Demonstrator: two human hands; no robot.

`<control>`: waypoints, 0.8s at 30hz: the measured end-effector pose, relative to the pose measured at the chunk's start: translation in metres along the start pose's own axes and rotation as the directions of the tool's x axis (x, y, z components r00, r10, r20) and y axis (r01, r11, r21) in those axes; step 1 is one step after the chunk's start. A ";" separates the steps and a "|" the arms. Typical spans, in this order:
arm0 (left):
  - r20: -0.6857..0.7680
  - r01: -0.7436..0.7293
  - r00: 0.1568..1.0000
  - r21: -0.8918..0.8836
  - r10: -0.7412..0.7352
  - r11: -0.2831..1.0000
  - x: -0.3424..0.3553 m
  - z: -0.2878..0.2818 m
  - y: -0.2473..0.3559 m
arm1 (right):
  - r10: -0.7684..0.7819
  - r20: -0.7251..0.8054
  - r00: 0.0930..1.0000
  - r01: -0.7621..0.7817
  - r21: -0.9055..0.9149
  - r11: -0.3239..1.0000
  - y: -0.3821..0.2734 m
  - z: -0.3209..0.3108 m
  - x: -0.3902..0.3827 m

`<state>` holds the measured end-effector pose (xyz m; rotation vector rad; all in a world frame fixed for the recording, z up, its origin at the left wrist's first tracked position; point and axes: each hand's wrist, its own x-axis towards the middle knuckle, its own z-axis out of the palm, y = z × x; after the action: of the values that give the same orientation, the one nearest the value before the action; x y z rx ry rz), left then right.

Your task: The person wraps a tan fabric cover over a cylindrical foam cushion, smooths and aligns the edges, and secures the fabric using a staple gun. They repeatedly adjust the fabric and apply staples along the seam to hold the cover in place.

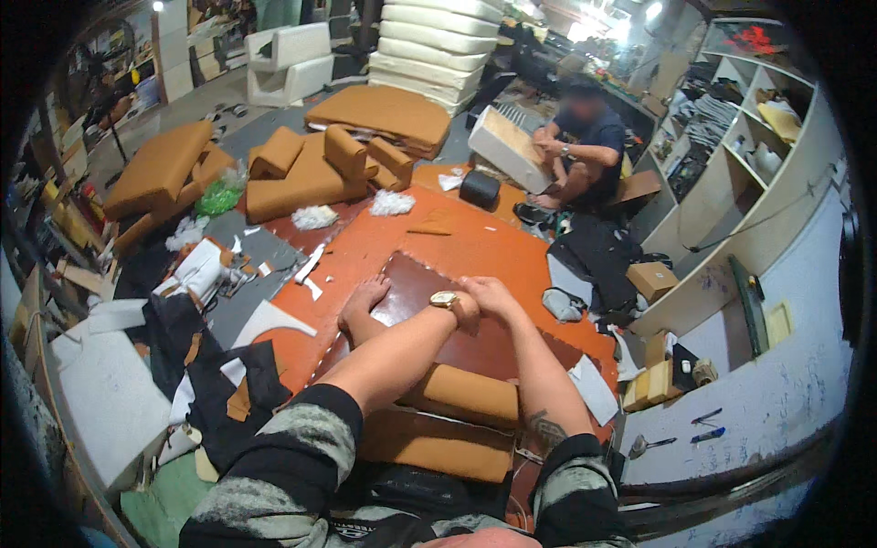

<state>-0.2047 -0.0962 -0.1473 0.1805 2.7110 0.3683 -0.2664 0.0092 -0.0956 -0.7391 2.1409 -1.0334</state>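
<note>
My left hand (468, 316), with a gold watch (445, 300) at its wrist, is closed and partly hidden behind my forearm. Against it, my right hand (489, 294) has its fingers curled in. Whatever the two hands pinch between them is too small or too hidden to name. Below them is a dark red-brown sheet (409, 279) on the orange floor covering (365, 239). Two tan padded pieces, a nearer cushion (434, 454) and a farther cushion (470, 395), lie between my forearms. A bare foot (365, 301) rests left of my hands.
Tan sofa cushions (306, 178) and a flat tan stack (379, 117) stand ahead. A person (585, 137) sits at far right with a white block (507, 146). Shelves (731, 228) line the right; hand tools lie on the white surface (658, 475). Black scraps (237, 388) lie left.
</note>
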 end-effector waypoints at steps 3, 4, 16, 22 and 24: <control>-0.015 0.083 0.997 0.091 -0.082 0.992 -0.002 0.013 -0.040 | -0.080 -0.040 0.996 0.072 -0.174 0.982 -0.031 0.027 0.000; 0.074 0.143 0.986 0.114 -0.152 0.983 0.000 0.009 -0.023 | -0.083 -0.057 0.995 0.071 -0.196 0.978 -0.023 0.022 -0.003; 0.155 0.228 0.961 0.019 -0.229 0.973 -0.036 -0.024 -0.015 | -0.383 0.166 0.909 0.414 -0.461 0.785 -0.111 0.050 -0.083; 0.157 0.225 0.961 0.047 -0.230 0.973 -0.029 -0.042 -0.006 | -0.305 0.063 0.950 0.310 -0.100 0.946 -0.061 0.024 -0.040; 0.160 0.218 0.962 0.049 -0.223 0.975 -0.027 -0.041 -0.001 | -0.251 -0.053 0.966 0.238 -0.179 0.954 -0.045 0.022 -0.030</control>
<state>-0.1967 -0.1116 -0.1009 -0.0798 2.5405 0.2345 -0.2219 -0.0037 -0.0608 -1.0871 2.2646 -1.0234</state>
